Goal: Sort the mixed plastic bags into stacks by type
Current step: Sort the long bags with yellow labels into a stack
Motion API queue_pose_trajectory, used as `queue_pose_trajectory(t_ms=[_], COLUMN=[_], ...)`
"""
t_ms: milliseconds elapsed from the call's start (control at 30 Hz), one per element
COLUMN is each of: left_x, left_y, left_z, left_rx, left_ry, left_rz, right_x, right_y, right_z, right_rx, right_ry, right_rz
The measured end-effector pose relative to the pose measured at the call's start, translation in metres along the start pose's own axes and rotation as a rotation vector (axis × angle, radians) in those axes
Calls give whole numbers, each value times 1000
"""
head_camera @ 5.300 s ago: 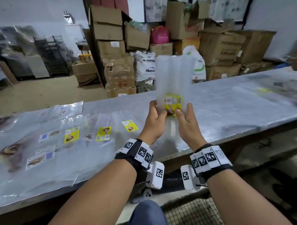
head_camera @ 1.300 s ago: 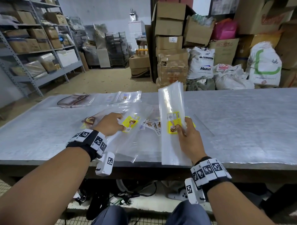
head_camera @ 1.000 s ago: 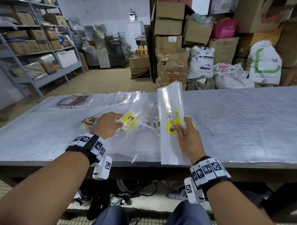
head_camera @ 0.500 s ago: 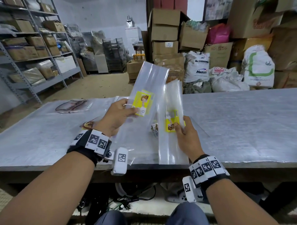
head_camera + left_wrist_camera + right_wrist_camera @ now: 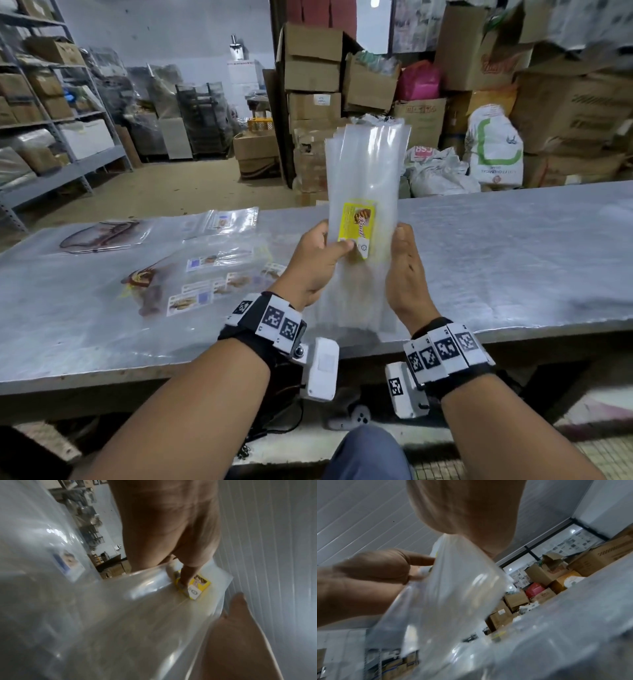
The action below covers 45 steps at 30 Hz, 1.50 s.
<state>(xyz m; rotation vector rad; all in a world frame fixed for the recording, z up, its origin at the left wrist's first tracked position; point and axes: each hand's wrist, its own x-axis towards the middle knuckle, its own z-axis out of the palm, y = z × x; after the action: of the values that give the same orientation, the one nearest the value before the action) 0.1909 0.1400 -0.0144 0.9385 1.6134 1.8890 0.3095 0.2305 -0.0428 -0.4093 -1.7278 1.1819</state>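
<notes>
Over on the left of the worktop [image 5: 513,260] the unsorted bags [image 5: 205,274] lie fanned out, blue-and-white labels showing, apart from what is in hand. The left hand [image 5: 315,263] has its thumb curled across the yellow label [image 5: 356,224], pinching the sheaf of yellow-label bags [image 5: 366,178], which stands upright over the near edge of the worktop. The right hand [image 5: 406,270] lies flat along the sheaf's other edge, fingers straight, bracing not clasping.

To my eye the step is squaring the sheaf. The top edges sit staggered, so I would slacken the pinch, tap the bottom edges on the worktop, let the right palm nudge the side flush, then lay the stack well clear of the mixed bags.

The head view shows that ragged top. The left wrist view shows the thumb tip on the label. The right wrist view shows the left fingers [image 5: 419,561] curled behind the film, hidden from the front.
</notes>
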Motion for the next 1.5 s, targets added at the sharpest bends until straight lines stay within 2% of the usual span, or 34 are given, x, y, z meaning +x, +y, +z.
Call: queue_pose_trajectory(t_ms=[167,300,400,533,633,767,933,1100,1267,1400,1500], left_x=[7,13,12,1,-1,4,8,4,3,8,9], left_y=[10,22,7,-24,-38,-31,-19,-26,-14,6,18], left_z=[51,80,93,99,102,108,107,104,99,76,43], left_rx=[31,52,64,107,135,112,81,142,179,232,248], left_ry=[-26,-97,-110,-116,-111,-69,-56,-45,-60,-84,-71], left_rz=[177,281,235,148,122,122,151,137,157,219,233], right_x=[17,30,21,-2,-10,-2,6,-2,2,14,19], right_y=[-18,-20,-9,17,21,9,4,12,4,-5,-16], right_z=[-42,-72,-84,-93,-94,-89,-88,-87,-78,-60,-40], right_rx=[-148,-161,-197,-229,-231,-228,-212,-203,-170,-126,-134], right_ry=[65,128,120,70,55,78,73,78,106,91,8], right_rz=[-28,-58,-15,126,156,146,118,160,114,107,83])
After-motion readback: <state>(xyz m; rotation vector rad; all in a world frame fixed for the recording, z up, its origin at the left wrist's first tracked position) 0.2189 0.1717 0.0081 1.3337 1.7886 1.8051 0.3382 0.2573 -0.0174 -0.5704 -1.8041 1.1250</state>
